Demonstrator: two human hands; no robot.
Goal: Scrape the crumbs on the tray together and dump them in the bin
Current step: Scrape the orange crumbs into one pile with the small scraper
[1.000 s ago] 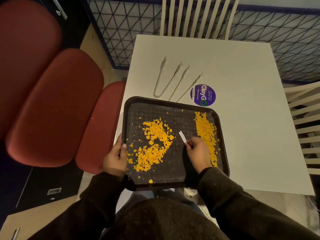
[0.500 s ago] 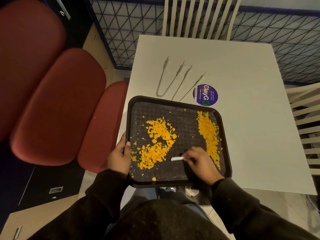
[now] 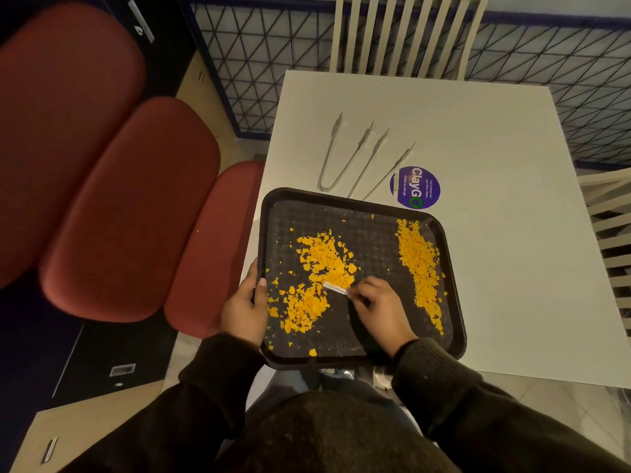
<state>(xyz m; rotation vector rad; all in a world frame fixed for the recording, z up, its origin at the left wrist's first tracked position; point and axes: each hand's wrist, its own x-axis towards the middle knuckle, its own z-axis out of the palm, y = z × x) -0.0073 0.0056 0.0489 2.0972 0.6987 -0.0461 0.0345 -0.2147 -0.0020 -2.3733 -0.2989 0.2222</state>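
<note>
A black tray (image 3: pixel 370 213) lies at the near left corner of the white table (image 3: pixel 478 138). Orange crumbs sit on it in two groups: a loose spread on the left (image 3: pixel 317 271) and a narrow ridge along the right side (image 3: pixel 420 264). My left hand (image 3: pixel 244 308) grips the tray's left rim, thumb over the edge. My right hand (image 3: pixel 377 305) pinches a small white scraper (image 3: pixel 335 288), whose tip touches the right side of the left crumb spread. No bin is in view.
Two pairs of metal tongs (image 3: pixel 345 155) and a round purple sticker (image 3: pixel 415 187) lie on the table beyond the tray. Red cushioned seats (image 3: pixel 129 206) stand to the left, white slatted chairs (image 3: pixel 403 32) at the far side and right. My lap is below the tray.
My right hand went from the tray's middle down to the near side, then up and left, so the scraper now meets the left crumbs. My left hand has stayed on the rim.
</note>
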